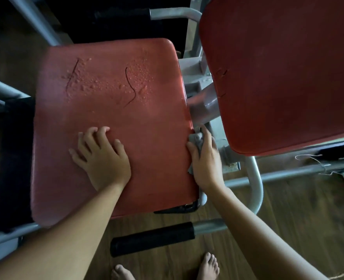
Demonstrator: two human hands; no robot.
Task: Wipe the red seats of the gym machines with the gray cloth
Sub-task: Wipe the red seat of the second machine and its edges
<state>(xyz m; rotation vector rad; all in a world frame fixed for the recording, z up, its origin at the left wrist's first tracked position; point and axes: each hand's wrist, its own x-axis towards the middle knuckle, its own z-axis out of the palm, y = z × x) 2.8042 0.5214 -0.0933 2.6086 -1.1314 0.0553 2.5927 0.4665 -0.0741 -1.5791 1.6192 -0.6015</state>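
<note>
Seat: wide red seat (114,118), a flat vinyl pad, roughly rectangular with rounded corners and a fine grained skin, fills the middle of the view.
Surface: water droplets (138,77) bead in patches toward the pad's 12 o'clock side. Two thin dark cracks cut the vinyl there, one straight crack (72,75) at 11 o'clock and one S-curved crack (131,87) at 12 o'clock.
Cloth: small crumpled gray cloth (196,139) sits at the pad's 3 o'clock edge, bunched against the rim and mostly covered by the hand.
Right hand: right hand (206,158) lies over the same edge, its grip closed round the cloth, thumb on the pad's top and fingers down the side.
Left hand: left hand (104,156) rests palm down on the pad toward 7 o'clock of its centre. Its fingers are loosely bent with the tips touching the vinyl, and the grip holds nothing.
Second pad: larger red vinyl pad (278,67), smooth and rounded, stands at 2 o'clock, apart from the seat.
Frame: gray round metal tubing (256,178) bends down at 4 o'clock.
Handle: black cylindrical foam sleeve (153,238) covers a tube at 6 o'clock, below the seat.
Floor: brown wood-plank floor (288,209) lies underneath, with bare feet (207,265) at 6 o'clock and thin pale string (312,158) at 4 o'clock.
</note>
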